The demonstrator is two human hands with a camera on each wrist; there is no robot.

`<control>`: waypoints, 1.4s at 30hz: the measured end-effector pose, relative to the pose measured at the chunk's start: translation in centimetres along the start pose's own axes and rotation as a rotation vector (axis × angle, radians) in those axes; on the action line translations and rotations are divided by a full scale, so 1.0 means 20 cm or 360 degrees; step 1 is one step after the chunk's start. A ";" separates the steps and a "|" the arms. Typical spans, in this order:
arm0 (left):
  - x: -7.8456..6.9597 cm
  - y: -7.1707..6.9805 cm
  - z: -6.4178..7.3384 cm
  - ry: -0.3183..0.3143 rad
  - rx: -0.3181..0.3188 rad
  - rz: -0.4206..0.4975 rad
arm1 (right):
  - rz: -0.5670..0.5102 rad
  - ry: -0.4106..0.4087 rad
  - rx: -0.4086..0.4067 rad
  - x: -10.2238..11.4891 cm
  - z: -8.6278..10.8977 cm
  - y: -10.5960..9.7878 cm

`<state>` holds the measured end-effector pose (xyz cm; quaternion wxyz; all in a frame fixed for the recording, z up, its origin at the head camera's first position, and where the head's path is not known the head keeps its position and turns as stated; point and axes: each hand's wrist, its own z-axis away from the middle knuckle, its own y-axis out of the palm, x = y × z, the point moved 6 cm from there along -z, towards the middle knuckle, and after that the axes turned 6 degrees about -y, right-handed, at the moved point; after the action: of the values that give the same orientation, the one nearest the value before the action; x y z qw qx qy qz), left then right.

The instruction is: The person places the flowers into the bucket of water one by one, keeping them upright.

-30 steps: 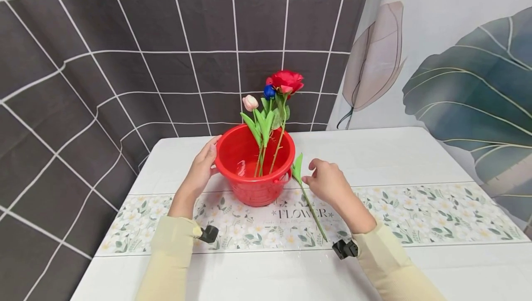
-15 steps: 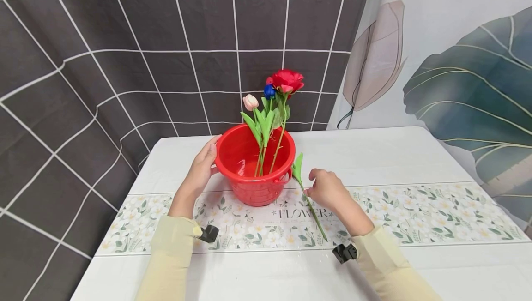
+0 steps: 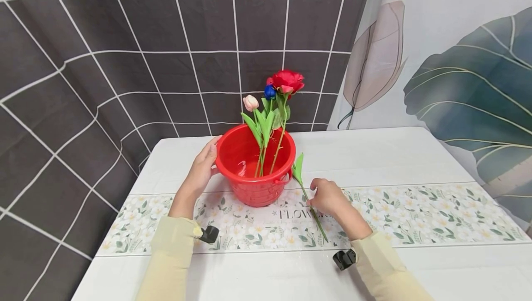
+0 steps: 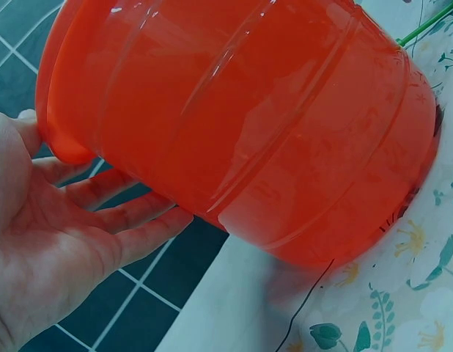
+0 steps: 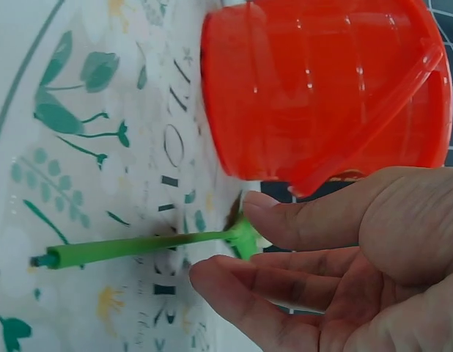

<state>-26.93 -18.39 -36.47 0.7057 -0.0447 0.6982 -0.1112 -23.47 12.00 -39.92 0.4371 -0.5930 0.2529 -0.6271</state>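
Observation:
A red bucket (image 3: 255,192) stands upright on the table with several artificial flowers in it: a pink tulip (image 3: 250,103), a blue bloom (image 3: 269,92) and a red flower (image 3: 287,81). My left hand (image 3: 199,171) rests against the bucket's left side near the rim, fingers fairly straight along its wall in the left wrist view. To the right of the bucket lies a green flower stem (image 3: 316,220) with a leaf (image 3: 297,169); its bloom cannot be made out. My right hand (image 3: 331,198) is at that stem, thumb and fingertips apart around it in the right wrist view.
The white table (image 3: 415,158) carries a printed floral runner (image 3: 420,213) across its middle. Behind it hangs a dark grid-patterned cloth (image 3: 208,24), with a leaf-printed cloth (image 3: 428,33) at the right. The bucket's handle (image 5: 373,121) hangs down on its right side.
My right hand has moved down along the stem, toward its lower end. The left hand, the bucket and the flowers in it have stayed in place.

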 end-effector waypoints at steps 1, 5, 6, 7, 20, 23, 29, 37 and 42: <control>0.00 0.00 0.00 -0.0002 0.0000 0.0002 | -0.0010 -0.0002 0.0003 0.00 0.00 0.01; 0.00 0.00 0.00 0.0005 0.0001 0.0012 | -0.0039 0.0013 0.0013 -0.03 -0.01 0.04; 0.00 0.00 0.00 0.0006 -0.0001 0.0014 | -0.0031 0.0019 0.0012 -0.03 -0.01 0.05; 0.00 0.00 0.00 0.0008 -0.0001 0.0011 | -0.0024 0.0023 0.0010 -0.03 -0.02 0.05; -0.01 0.00 0.00 -0.0005 -0.0013 -0.0026 | 0.0113 -0.0005 -0.0075 0.00 -0.01 0.15; -0.01 0.00 0.00 -0.0010 -0.0010 -0.0032 | 0.0083 0.0015 -0.0068 0.02 0.00 0.17; -0.01 0.00 0.00 -0.0016 -0.0008 -0.0024 | 0.0008 0.0081 -0.0041 0.02 0.01 0.20; -0.01 0.00 0.01 -0.0029 -0.0005 -0.0028 | -0.0133 0.0103 -0.0035 -0.03 0.01 0.16; -0.01 0.00 0.01 -0.0032 -0.0005 -0.0025 | -0.0353 0.0082 -0.0040 -0.05 0.00 0.14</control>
<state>-26.82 -18.32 -36.33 0.7117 -0.0524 0.6909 -0.1154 -22.86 11.49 -42.71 0.3509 -0.6065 0.2047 -0.6835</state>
